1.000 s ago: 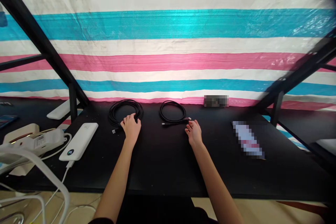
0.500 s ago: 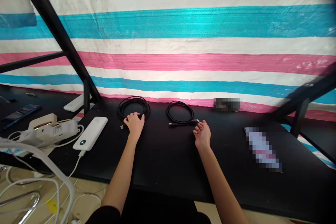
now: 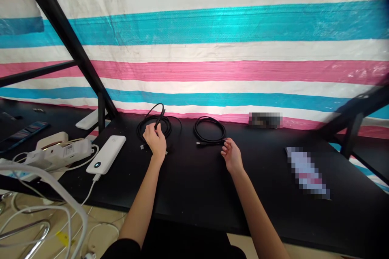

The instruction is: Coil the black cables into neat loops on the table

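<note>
A coiled black cable (image 3: 170,128) lies at the back of the table, left of the middle. My left hand (image 3: 155,139) is closed on some of its strands, which rise in a loop above the coil. One metal plug sticks out left of that hand. A second black cable (image 3: 209,143), smaller and neatly coiled, rests to the right. My right hand (image 3: 233,156) is at this coil's lower right edge, palm turned upward, with curled fingers closed over the cable's end. Its other plug points left, in plain view.
A white power bank (image 3: 106,154) with a cord lies left, beside a white power strip (image 3: 65,153). A pixelated dark object (image 3: 265,120) and a pixelated flat object (image 3: 307,173) lie right. Black metal struts (image 3: 88,75) flank the table; a striped sheet (image 3: 212,24) hangs behind.
My left hand has pulled strands of the left cable up into a loop, loosening the coil. My right hand has shifted slightly left, its fingers now covering the right cable's end.
</note>
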Motion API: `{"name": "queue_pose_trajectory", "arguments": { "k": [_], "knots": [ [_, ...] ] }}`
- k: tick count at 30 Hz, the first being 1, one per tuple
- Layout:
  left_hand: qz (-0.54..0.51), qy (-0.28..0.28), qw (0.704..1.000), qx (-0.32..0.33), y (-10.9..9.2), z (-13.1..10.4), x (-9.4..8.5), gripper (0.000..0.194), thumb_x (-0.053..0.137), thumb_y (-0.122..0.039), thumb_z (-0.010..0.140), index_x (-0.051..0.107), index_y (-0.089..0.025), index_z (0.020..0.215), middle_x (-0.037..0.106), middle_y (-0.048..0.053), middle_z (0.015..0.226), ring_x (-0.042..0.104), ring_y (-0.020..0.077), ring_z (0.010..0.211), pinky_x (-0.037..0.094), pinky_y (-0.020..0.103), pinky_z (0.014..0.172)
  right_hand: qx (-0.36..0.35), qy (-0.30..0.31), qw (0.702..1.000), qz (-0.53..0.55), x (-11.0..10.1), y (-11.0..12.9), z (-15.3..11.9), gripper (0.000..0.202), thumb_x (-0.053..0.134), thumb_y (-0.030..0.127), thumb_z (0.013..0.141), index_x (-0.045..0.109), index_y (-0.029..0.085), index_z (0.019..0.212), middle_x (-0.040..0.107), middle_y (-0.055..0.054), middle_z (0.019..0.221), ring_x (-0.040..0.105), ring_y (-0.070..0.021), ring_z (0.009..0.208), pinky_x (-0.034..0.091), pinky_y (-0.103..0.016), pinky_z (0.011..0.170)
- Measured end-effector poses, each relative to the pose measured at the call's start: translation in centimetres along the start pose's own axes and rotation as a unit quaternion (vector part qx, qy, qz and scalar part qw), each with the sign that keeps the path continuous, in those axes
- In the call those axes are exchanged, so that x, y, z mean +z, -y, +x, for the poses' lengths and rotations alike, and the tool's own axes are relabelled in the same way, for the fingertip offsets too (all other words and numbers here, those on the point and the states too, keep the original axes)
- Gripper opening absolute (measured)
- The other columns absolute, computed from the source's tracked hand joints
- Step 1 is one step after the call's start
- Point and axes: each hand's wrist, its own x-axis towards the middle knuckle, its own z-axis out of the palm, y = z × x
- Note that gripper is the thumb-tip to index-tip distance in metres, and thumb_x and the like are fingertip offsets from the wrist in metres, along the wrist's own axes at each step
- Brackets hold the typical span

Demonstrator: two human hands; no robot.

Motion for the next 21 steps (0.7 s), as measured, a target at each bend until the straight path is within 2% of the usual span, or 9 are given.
{"name": "queue_pose_trajectory", "arguments": {
  "k": [3,5,8,10,13,15,17,19,21],
  "knots": [
    [-0.092,-0.077,0.992,0.03,-0.7,-0.4,-0.4,0.024,0.039,-0.033,0.09,0.055,-0.016,0.086,0.056,0.007,0.08,0.053,0.0168,0.072,0.04,0.03,0.074,0.019,0.033,0.999,-0.036,0.1,-0.2,-0.1,0.018,0.06,0.024,0.062,0.051,0.02,0.076,0.042,0.01,0.052,0.036,-0.0036,0.039,0.026,-0.014,0.035],
    [-0.156,-0.072,0.984,0.036,-1.3,-1.0,-0.5,0.022,0.043,-0.034,0.087,0.056,-0.017,0.083,0.055,0.005,0.074,0.052,0.0146,0.065,0.041,0.027,0.068,0.034,0.062,0.995,-0.07,0.2,-0.3,-0.3,0.019,0.062,0.027,0.064,0.057,0.02,0.081,0.05,0.007,0.057,0.045,-0.0055,0.043,0.03,-0.015,0.036],
    [-0.214,-0.011,0.977,0.025,-2.2,-2.3,-0.5,0.02,0.051,-0.036,0.081,0.059,-0.018,0.081,0.056,0.003,0.067,0.049,0.0117,0.055,0.041,0.024,0.061,0.056,0.113,0.985,-0.117,0.4,-0.6,-0.7,0.025,0.06,0.033,0.07,0.064,0.019,0.09,0.064,-0.002,0.077,0.06,-0.0125,0.062,0.039,-0.017,0.042],
    [-0.25,0.06,0.966,0.018,-2.7,-3.2,-0.4,0.019,0.058,-0.038,0.075,0.063,-0.02,0.077,0.058,0.002,0.062,0.048,0.0109,0.049,0.041,0.023,0.057,0.071,0.141,0.978,-0.137,0.6,-0.8,-0.9,0.031,0.056,0.038,0.075,0.064,0.02,0.098,0.067,-0.006,0.091,0.064,-0.0182,0.076,0.043,-0.02,0.045],
    [-0.324,0.198,0.925,0.027,-3.5,-4.4,-0.5,0.015,0.066,-0.037,0.066,0.066,-0.023,0.063,0.06,0.003,0.055,0.05,0.013,0.048,0.041,0.025,0.056,0.089,0.165,0.971,-0.146,0.7,-0.9,-1.0,0.039,0.049,0.046,0.08,0.06,0.021,0.108,0.067,-0.009,0.099,0.065,-0.0213,0.08,0.048,-0.026,0.049],
    [-0.353,0.251,0.9,0.045,-4.0,-4.9,-0.6,0.019,0.067,-0.036,0.064,0.063,-0.023,0.051,0.059,0.003,0.049,0.051,0.0145,0.047,0.041,0.026,0.055,0.09,0.17,0.971,-0.144,0.8,-0.8,-0.9,0.042,0.044,0.049,0.083,0.058,0.02,0.111,0.067,-0.009,0.099,0.066,-0.0198,0.077,0.05,-0.027,0.051],
    [-0.363,0.274,0.889,0.06,-4.3,-5.1,-0.7,0.027,0.064,-0.035,0.067,0.06,-0.023,0.044,0.055,0.002,0.043,0.05,0.0139,0.043,0.039,0.026,0.051,0.081,0.169,0.972,-0.143,0.8,-0.7,-0.9,0.042,0.044,0.05,0.083,0.058,0.02,0.109,0.066,-0.008,0.098,0.065,-0.017,0.072,0.05,-0.027,0.053],
    [-0.369,0.286,0.882,0.07,-4.5,-5.0,-0.8,0.032,0.058,-0.033,0.073,0.06,-0.022,0.043,0.053,0.001,0.041,0.049,0.0129,0.04,0.038,0.025,0.05,0.066,0.169,0.972,-0.147,0.8,-0.7,-1.1,0.038,0.053,0.047,0.079,0.059,0.019,0.106,0.066,-0.006,0.092,0.063,-0.0138,0.065,0.049,-0.024,0.052],
    [-0.362,0.269,0.889,0.072,-4.6,-4.6,-1.0,0.035,0.052,-0.031,0.079,0.061,-0.022,0.046,0.055,0.001,0.045,0.05,0.0125,0.043,0.039,0.025,0.052,0.047,0.179,0.97,-0.157,0.8,-0.8,-1.3,0.036,0.065,0.04,0.072,0.061,0.019,0.101,0.064,-0.001,0.079,0.059,-0.011,0.058,0.047,-0.021,0.049]
  ]
}}
